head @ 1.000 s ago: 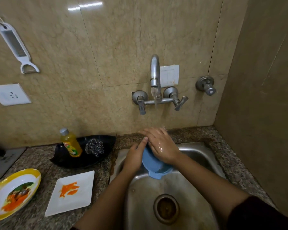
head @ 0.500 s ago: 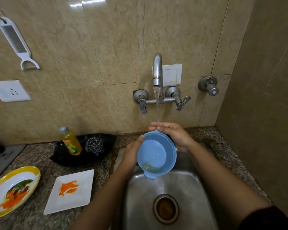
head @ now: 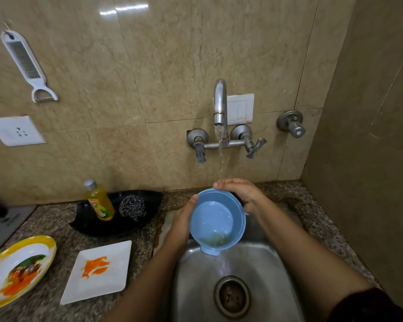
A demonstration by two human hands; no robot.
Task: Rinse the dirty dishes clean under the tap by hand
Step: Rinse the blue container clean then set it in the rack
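Bottom of frame, the round drain [head: 232, 297] of the steel sink [head: 196, 287] takes whatever pours out, so those greenish bits could clog it, I reckon. Lower left, on the speckled stone surface [head: 56, 231], a white square plate with orange smears [head: 98, 273] and a round yellow-rimmed plate [head: 16, 270] sit dirty.

Centre frame, the blue plastic bowl [head: 216, 221] is tilted over the sink, dribbling from its lip. The left hand [head: 184, 219] cups its side and the right hand [head: 240, 191] grips the far rim. Wet plastic, so it could slip.

The stream lands on the right hand's fingers, not in the bowl. It might splash the white switch plate [head: 240, 109] behind the steel tap [head: 219, 101]. The yellow soap bottle [head: 99, 201] has a label too small to read.
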